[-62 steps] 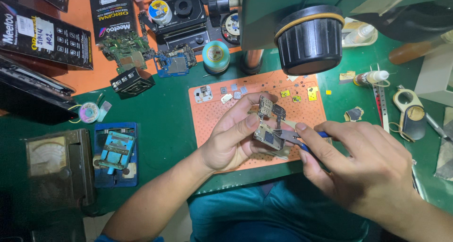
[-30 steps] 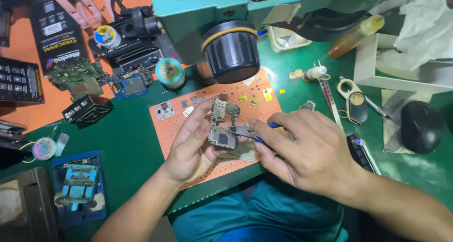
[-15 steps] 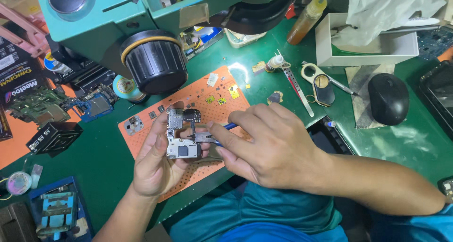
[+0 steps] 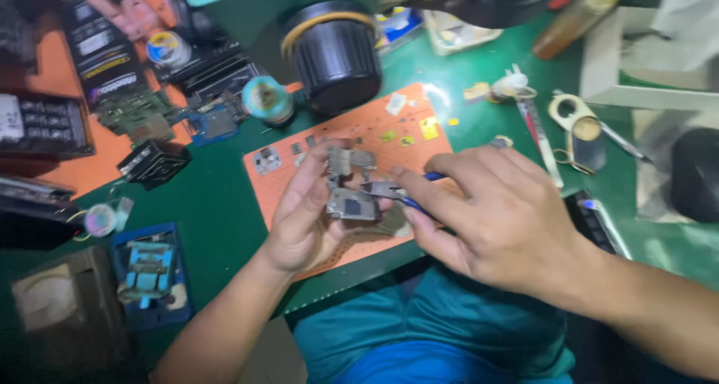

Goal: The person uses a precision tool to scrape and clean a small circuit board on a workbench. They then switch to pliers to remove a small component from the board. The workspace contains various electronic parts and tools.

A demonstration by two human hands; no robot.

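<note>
At far left, a black keypad box point(image 4: 45, 125) on an orange sheet, a blue jig point(image 4: 148, 270) at 7 o'clock on the green bench point(image 4: 217, 204). Green board point(image 4: 135, 114) and black block point(image 4: 153, 161) toward 10 o'clock. Centre: left hand point(image 4: 303, 219) curled around a small metal module point(image 4: 350, 203), fingers gripping it from the left and beneath. Module is grey, boxy, shiny plates, a second metal piece joined above it; held just over the orange mat point(image 4: 352, 174). Black lens point(image 4: 333, 54) at 12 o'clock. Right hand point(image 4: 494, 212) closed on blue-handled tweezers point(image 4: 397, 193), tips touching module's right edge. Scissors point(image 4: 573, 129) at 2 o'clock, black mouse point(image 4: 696, 174) far right.
</note>
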